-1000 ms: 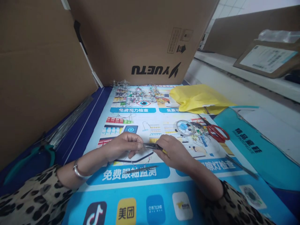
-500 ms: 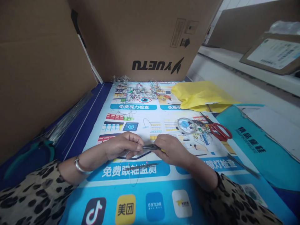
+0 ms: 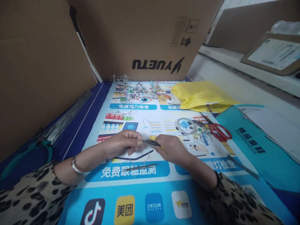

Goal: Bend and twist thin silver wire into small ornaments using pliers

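Observation:
My right hand (image 3: 172, 149) is wrapped round a pair of small pliers (image 3: 151, 142) with dark jaws and a bit of yellow handle showing. The jaws point left and meet the fingertips of my left hand (image 3: 128, 142). Thumb and forefinger there are pinched on a thin wire (image 3: 147, 158), which hangs in a faint loop below with tiny beads on it. Where the wire meets the jaws is too small to make out. Beneath the loop, a slim dark pointed tool (image 3: 140, 167) lies on the printed sheet (image 3: 138, 193).
Tangled beaded wires (image 3: 140, 89) lie at the back before a cardboard box (image 3: 122, 40). To the right are a clear spool (image 3: 186, 125), red-handled scissors (image 3: 219, 132), a yellow bag (image 3: 203, 95) and tweezers (image 3: 243, 166). Teal-handled pliers (image 3: 25, 159) and a wire bundle (image 3: 67, 118) lie left.
My left hand has tipped up and shifted slightly left. The pliers' jaws now slant more toward its fingertips, and the hanging wire loop has swung up and changed shape.

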Motion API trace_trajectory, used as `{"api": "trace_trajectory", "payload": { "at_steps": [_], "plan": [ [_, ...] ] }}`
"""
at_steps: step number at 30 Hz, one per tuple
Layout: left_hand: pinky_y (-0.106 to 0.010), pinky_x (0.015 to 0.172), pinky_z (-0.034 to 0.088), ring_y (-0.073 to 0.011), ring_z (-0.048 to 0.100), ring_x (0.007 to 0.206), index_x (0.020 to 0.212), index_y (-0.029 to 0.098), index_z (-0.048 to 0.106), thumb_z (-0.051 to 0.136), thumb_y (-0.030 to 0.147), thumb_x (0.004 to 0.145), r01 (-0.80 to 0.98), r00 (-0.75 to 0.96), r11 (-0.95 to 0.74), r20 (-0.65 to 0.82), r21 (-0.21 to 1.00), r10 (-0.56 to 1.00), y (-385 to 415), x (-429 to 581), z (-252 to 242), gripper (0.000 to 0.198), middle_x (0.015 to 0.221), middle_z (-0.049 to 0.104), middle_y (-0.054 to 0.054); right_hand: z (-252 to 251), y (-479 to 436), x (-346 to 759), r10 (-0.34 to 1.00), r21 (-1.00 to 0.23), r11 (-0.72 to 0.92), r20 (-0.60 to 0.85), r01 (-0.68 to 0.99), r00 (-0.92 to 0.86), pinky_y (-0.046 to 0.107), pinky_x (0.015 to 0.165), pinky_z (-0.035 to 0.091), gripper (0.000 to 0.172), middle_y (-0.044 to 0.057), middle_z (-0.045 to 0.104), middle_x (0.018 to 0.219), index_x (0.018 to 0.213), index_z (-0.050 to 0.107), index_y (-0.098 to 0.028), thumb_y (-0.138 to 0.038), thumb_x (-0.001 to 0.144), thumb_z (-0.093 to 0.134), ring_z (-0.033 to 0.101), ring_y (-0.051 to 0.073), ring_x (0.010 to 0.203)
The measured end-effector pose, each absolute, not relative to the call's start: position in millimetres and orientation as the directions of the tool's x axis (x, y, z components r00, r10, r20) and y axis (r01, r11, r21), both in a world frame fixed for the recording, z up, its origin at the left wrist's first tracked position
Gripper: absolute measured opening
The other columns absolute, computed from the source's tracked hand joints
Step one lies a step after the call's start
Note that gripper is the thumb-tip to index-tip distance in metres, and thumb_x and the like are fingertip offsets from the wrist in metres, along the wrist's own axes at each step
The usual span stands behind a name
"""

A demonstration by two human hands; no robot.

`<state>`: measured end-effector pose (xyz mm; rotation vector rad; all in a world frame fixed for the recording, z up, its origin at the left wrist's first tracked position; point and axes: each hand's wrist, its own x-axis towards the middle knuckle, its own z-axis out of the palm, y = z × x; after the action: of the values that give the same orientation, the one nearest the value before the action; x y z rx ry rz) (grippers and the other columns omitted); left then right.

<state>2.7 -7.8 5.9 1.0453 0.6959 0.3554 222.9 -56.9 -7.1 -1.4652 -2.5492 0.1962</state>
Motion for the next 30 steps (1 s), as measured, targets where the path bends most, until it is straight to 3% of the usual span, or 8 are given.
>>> {"api": "trace_trajectory", "payload": {
  "at_steps": [4, 10, 13, 20, 27, 30],
  "plan": [
    [-0.016, 0.041, 0.031, -0.0041, 0.044, 0.042, 0.072, 0.014, 0.057, 0.061, 0.039, 0.077, 0.089, 0.653, 0.362, -0.329, 0.928, 0.682, -5, 4, 4, 0.025, 0.054, 0.051, 0.004, -6, -56, 224, 0.931, -0.117, 0.364, 0.082, 0.924, -0.356, 0.024, 0.06, 0.03, 0.029, 0.003, 0.061, 0.082, 0.088, 0.057, -0.019, -0.041, 0.091, 0.039, 0.055, 0.014, 0.074],
    [-0.018, 0.043, 0.03, -0.0077, 0.044, 0.043, 0.076, 0.016, 0.057, 0.051, 0.047, 0.081, 0.309, 0.499, 0.178, -0.319, 0.934, 0.806, 3, 1, 3, 0.031, 0.05, 0.051, 0.004, -5, -53, 231, 0.966, -0.029, 0.238, 0.108, 0.971, -0.234, 0.026, 0.063, 0.031, 0.029, 0.004, 0.059, 0.081, 0.085, 0.055, -0.018, -0.043, 0.09, 0.04, 0.055, 0.017, 0.077],
    [-0.019, 0.044, 0.031, -0.0088, 0.044, 0.044, 0.076, 0.019, 0.056, 0.047, 0.046, 0.082, 0.398, 0.477, 0.039, -0.243, 0.917, 0.845, 9, -3, 1, 0.029, 0.052, 0.053, 0.004, -1, -49, 236, 0.974, 0.021, 0.204, 0.093, 0.979, -0.206, 0.027, 0.065, 0.032, 0.031, 0.005, 0.059, 0.084, 0.089, 0.055, -0.018, -0.045, 0.09, 0.039, 0.054, 0.019, 0.08],
    [-0.022, 0.054, 0.036, -0.0134, 0.053, 0.061, 0.075, 0.019, 0.06, 0.045, 0.041, 0.084, 0.533, 0.5, -0.273, -0.038, 0.801, 0.865, 19, -10, 1, 0.028, 0.064, 0.057, 0.002, 9, -30, 242, 0.979, 0.179, 0.179, 0.067, 0.967, -0.193, 0.03, 0.066, 0.031, 0.033, 0.008, 0.058, 0.084, 0.087, 0.058, -0.018, -0.043, 0.091, 0.037, 0.053, 0.021, 0.081],
    [-0.022, 0.051, 0.031, -0.0125, 0.049, 0.053, 0.064, 0.018, 0.054, 0.037, 0.044, 0.088, 0.687, 0.45, -0.327, -0.028, 0.649, 0.893, 22, -13, 0, 0.039, 0.055, 0.053, 0.002, 14, -19, 231, 0.97, 0.256, 0.218, 0.051, 0.942, -0.238, 0.032, 0.063, 0.029, 0.03, 0.009, 0.058, 0.082, 0.085, 0.06, -0.018, -0.041, 0.09, 0.041, 0.052, 0.022, 0.079],
    [-0.023, 0.054, 0.033, -0.0136, 0.051, 0.058, 0.068, 0.018, 0.058, 0.038, 0.042, 0.088, 0.724, 0.45, -0.372, 0.011, 0.581, 0.893, 24, -14, 0, 0.037, 0.06, 0.056, 0.001, 16, -18, 226, 0.957, 0.288, 0.251, 0.071, 0.924, -0.281, 0.033, 0.062, 0.029, 0.029, 0.01, 0.058, 0.079, 0.085, 0.061, -0.017, -0.038, 0.09, 0.042, 0.052, 0.023, 0.078]
  ]
}}
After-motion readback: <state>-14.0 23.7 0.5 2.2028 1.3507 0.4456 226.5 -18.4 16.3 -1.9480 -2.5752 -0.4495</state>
